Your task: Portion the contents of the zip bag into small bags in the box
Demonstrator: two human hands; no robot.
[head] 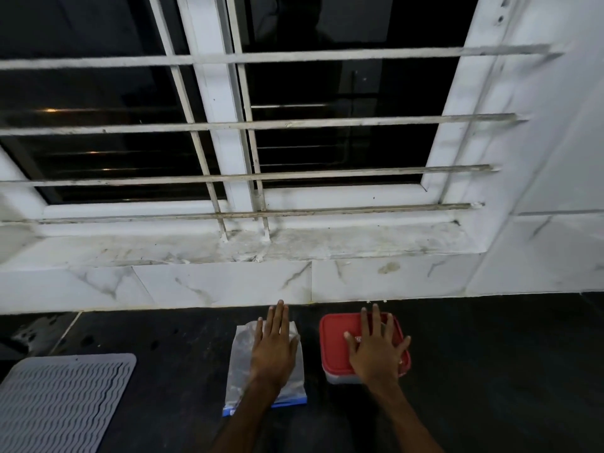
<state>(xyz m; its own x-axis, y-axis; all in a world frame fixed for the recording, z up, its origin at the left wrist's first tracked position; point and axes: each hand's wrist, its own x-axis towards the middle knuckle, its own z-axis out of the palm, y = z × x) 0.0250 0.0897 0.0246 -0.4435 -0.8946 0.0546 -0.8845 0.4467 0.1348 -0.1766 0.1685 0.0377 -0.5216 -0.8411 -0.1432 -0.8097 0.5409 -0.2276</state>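
Observation:
A clear zip bag [240, 364] with a blue zip strip lies flat on the dark counter, zip end toward me. My left hand [274, 348] rests palm down on it, fingers stretched out and apart. Right of it stands a plastic box [333, 341] with a red lid, closed. My right hand [376, 351] lies flat on that lid, fingers spread. Neither hand grips anything. The box's contents are hidden under the lid.
A grey ribbed mat [62, 400] lies at the counter's front left. A white marble-tiled wall [222, 286] and a window sill with white bars [248, 176] rise just behind the counter. Dark counter surface [490, 371] stretches to the right.

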